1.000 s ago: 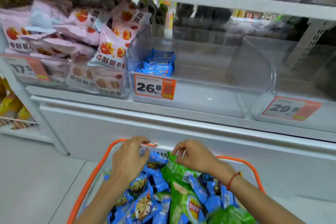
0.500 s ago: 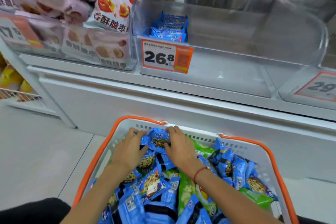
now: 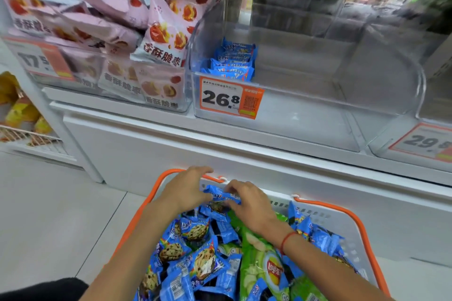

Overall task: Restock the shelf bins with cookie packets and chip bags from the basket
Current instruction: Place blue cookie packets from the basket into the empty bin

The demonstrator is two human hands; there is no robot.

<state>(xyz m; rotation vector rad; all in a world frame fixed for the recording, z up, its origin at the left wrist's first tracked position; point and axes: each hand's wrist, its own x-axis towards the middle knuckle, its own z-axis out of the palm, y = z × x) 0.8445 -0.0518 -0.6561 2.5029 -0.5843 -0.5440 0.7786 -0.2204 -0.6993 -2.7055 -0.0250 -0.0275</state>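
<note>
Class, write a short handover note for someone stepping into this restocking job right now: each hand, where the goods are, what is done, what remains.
Left hand and right hand together pinch a blue cookie packet above the basket.
Done: a few packets lie in the 26.8 bin.
Left: most cookie packets and the green chip bags sit in the basket; the 29.8 bin looks empty.

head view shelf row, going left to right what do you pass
pink snack bags → 26.8 price tag → blue cookie packets in the clear bin → bare stretch of that clear bin → 29.8 price tag
</note>
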